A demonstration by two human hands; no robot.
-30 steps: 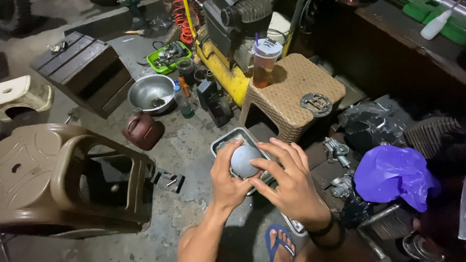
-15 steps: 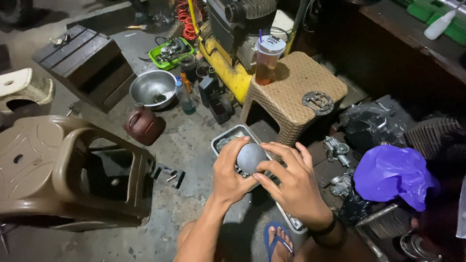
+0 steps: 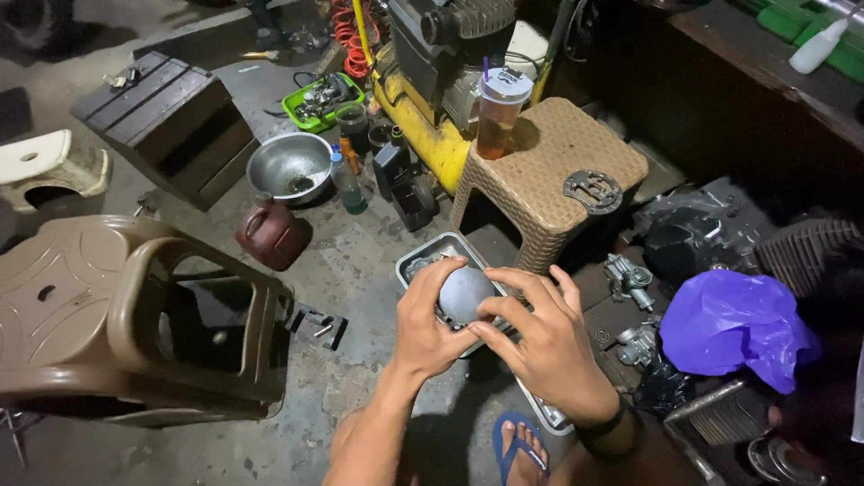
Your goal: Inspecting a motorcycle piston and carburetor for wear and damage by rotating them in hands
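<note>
Both of my hands hold one round grey metal part (image 3: 465, 293) in the middle of the head view, just above a long grey metal tray (image 3: 430, 254) on the floor. My left hand (image 3: 430, 326) cups the part from the left with the thumb over its top edge. My right hand (image 3: 544, 342) grips its lower right edge with thumb and forefinger, the other fingers spread. The underside of the part is hidden by my fingers.
A tan woven stool (image 3: 551, 164) with a drink cup (image 3: 499, 113) and a flat metal plate (image 3: 592, 190) stands behind the tray. A tipped brown plastic chair (image 3: 117, 315) lies left. A steel bowl (image 3: 290, 166), red jug (image 3: 273, 234), purple bag (image 3: 733, 322), engine parts and my sandalled foot (image 3: 522, 450) surround me.
My hands and the grey part have stayed over the tray; my right fingers have shifted lower on the part. The view has drifted slightly.
</note>
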